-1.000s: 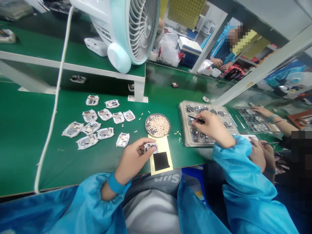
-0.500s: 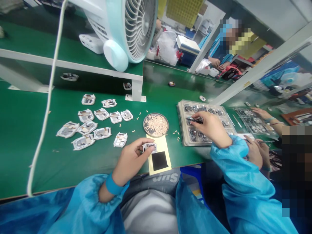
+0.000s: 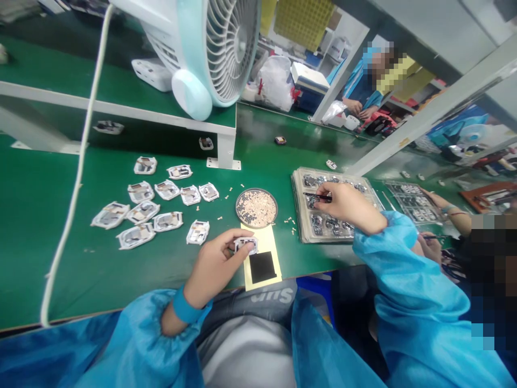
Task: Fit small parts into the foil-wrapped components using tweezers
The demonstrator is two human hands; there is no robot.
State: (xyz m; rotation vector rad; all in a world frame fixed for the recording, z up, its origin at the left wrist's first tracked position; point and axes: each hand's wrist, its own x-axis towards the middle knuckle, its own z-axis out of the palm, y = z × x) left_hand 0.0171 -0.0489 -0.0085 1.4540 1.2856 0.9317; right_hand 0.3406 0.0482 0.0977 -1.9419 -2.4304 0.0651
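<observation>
My left hand (image 3: pixel 216 267) grips a small white watch housing (image 3: pixel 247 244) between thumb and fingers. Below the housing lies a yellow sheet (image 3: pixel 266 240) with a black square (image 3: pixel 262 268) on it. My right hand (image 3: pixel 347 207) is closed on dark tweezers (image 3: pixel 319 197), their tips pointing left over a clear compartment tray (image 3: pixel 299 215). Small metallic parts fill the tray's compartments. Whether the tips touch a part is too small to tell. Between my hands stands a round dish (image 3: pixel 236 210) heaped with tiny beige and dark pieces.
Several white watch housings (image 3: pixel 167 221) lie on the green table (image 3: pixel 81 269) at left. A fan (image 3: pixel 194 59) stands on the shelf above; its white cable (image 3: pixel 76 188) hangs down. Tiny pieces are scattered beside the dish. At right, a co-worker's hand (image 3: pixel 434 199) is near another tray (image 3: pixel 407 196).
My right hand has shifted slightly left over the tray, and the tweezers now lie more level. My left hand still holds the housing. The view has moved a little.
</observation>
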